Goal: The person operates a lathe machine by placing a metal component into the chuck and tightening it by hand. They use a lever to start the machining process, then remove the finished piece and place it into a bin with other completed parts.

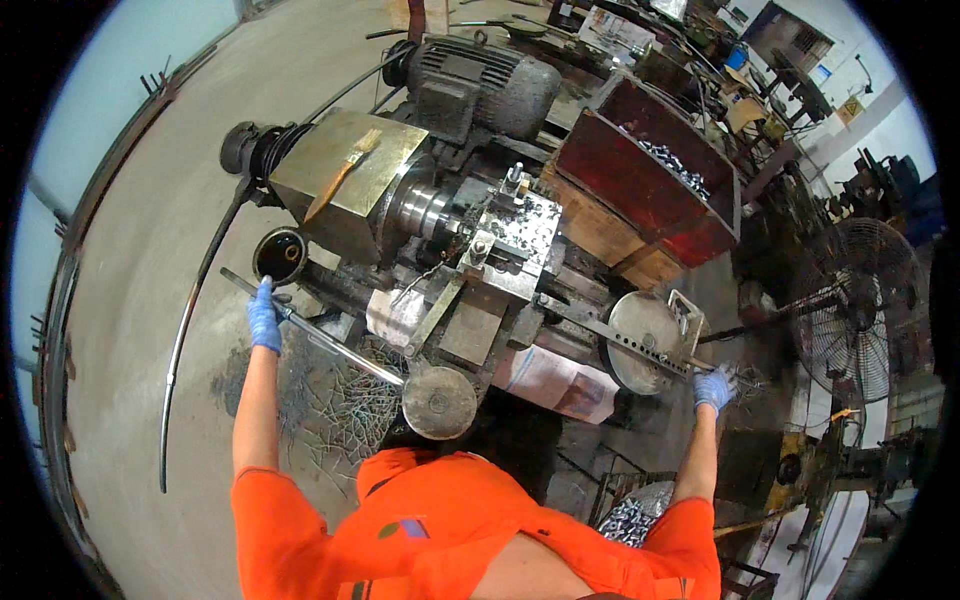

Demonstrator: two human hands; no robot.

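My left hand (264, 316), in a blue glove, is closed round a metal lever (240, 281) beside a round black pot (280, 255). From near that hand a shiny rod (345, 352) slants down to a round metal disc (439, 403). At the right, my gloved right hand (714, 388) is closed at the end of a long flat bar with a row of holes (625, 340), which runs back to the lathe's tool block (515, 235). The chuck (424, 212) faces that block. What my palms cover is hidden.
A wood-handled brush (343, 177) lies on the headstock (350, 150), with a large motor (483, 88) behind. Beyond stands a red bin (645, 170) of small metal parts. A fan (855, 300) stands right; metal shavings (350, 408) litter the floor; another parts container (632, 515) sits near my right arm.
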